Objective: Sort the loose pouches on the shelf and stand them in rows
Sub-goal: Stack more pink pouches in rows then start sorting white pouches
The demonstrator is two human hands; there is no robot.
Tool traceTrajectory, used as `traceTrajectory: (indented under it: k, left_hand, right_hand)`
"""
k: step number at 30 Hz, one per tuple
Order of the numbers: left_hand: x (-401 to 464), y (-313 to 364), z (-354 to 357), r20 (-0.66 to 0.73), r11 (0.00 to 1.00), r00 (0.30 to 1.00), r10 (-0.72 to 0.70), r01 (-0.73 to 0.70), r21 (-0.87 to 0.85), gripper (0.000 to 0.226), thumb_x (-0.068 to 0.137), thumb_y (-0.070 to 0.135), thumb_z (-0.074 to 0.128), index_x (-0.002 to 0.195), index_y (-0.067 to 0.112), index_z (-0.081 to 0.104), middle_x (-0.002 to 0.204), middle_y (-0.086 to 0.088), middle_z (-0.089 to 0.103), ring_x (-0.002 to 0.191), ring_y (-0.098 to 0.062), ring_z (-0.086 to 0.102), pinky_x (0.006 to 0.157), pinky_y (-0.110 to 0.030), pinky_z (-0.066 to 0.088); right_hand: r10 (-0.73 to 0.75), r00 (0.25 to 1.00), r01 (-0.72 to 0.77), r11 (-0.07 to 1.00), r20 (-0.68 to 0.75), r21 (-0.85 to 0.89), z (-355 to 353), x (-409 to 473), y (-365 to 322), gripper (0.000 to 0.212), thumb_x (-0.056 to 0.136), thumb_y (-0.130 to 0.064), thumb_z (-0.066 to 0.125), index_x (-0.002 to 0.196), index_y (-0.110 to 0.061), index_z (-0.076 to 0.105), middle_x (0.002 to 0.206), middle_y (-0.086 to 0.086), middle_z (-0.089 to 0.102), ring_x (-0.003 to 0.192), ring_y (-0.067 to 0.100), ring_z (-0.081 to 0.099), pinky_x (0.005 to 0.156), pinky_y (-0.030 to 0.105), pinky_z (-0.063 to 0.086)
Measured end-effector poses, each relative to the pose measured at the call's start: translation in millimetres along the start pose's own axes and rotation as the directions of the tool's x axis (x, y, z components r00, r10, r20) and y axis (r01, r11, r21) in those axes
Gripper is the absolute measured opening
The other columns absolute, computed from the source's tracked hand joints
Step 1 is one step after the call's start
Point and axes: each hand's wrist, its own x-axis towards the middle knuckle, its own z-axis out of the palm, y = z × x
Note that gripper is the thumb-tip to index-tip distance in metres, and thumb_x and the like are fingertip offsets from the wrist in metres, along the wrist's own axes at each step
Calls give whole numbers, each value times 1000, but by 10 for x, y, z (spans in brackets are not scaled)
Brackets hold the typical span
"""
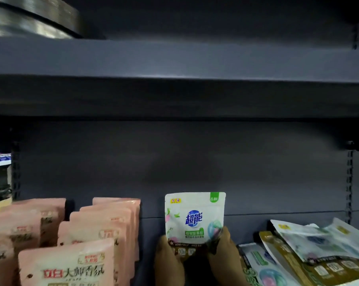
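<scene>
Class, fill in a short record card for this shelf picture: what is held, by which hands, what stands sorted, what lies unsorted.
held item: white pouch, upright, in the gap between the groups
left hand: grip on its lower left corner
right hand: grip on its lower right corner
sorted: pink pouches standing in rows, left
unsorted: loose pouches lying overlapped, right

a white pouch (194,217) with a blue logo, green corner tab and pink flower print is seen just above the fingers (226,237). pale pink pouches (104,228) with red lettering are ranged left of the fingers; white, green and gold pouches (310,252) are heaped to their right against a dark grey shelf back (174,162).
</scene>
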Motion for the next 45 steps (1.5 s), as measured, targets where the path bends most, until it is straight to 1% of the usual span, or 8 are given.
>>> traceTrajectory:
  k: [4,16,21,26,30,37,41,45]
  left_hand:
    - [-54,32,8,4,999,1000,-22,22,33,47,83,-6,53,126,11,44,121,-9,61,111,-25,59,92,-30,44]
    - [-205,-20,-37,-58,983,994,92,-81,166,60,83,3,60,136,2,32,136,-14,44,125,-28,46,102,-35,40]
    - [-440,263,-196,-338,961,900,274,-241,137,29,84,9,60,110,4,47,112,-13,49,106,-28,50,85,-32,40]
    - [-609,570,-32,-48,937,949,311,-298,181,21,91,31,53,85,12,46,88,-5,56,85,-24,55,70,-30,41]
    - [-699,687,359,315,951,948,47,-139,277,63,88,59,42,124,10,56,128,-13,58,117,-29,54,94,-32,44]
    - [-913,874,484,280,982,959,-52,-1,187,52,78,42,67,116,7,61,95,-8,64,95,-26,62,83,-31,51]
    - [-973,1054,475,220,996,974,-53,35,83,57,87,16,61,138,2,39,135,-17,51,121,-31,51,95,-32,43]
    - [-965,1125,509,151,999,988,-41,40,15,29,81,6,61,108,-5,60,111,-19,65,102,-34,61,78,-33,51]
  right_hand:
    - [14,999,-14,1000,40,-11,-62,-11,45,59,82,-19,66,131,-8,34,129,16,52,119,30,53,97,33,43]
    - [-16,998,15,1000,-53,-15,-71,-183,37,71,86,-8,61,144,-1,20,138,17,41,126,30,44,99,34,41]
    - [-44,993,48,998,-108,38,-285,-242,-154,55,95,-10,48,143,0,23,142,19,33,127,32,42,97,34,41]
    - [-90,989,82,994,-118,-70,-670,-293,-195,38,94,-7,46,132,-2,40,136,18,41,118,32,49,87,29,41]
    - [-65,989,51,993,-135,-106,-1051,-383,-52,33,92,-4,43,125,-2,45,130,20,49,115,34,50,91,31,40]
    - [-58,988,49,997,-141,-64,-1420,-554,261,32,93,-4,40,125,-6,45,125,15,53,111,29,52,73,21,30]
    - [-50,987,51,999,-151,4,-1468,-632,266,33,93,-5,39,126,-7,45,124,17,55,103,29,52,75,23,32]
    - [-25,985,36,998,-170,58,-1479,-704,250,31,96,-7,37,125,-7,47,123,16,56,106,28,52,77,22,32]
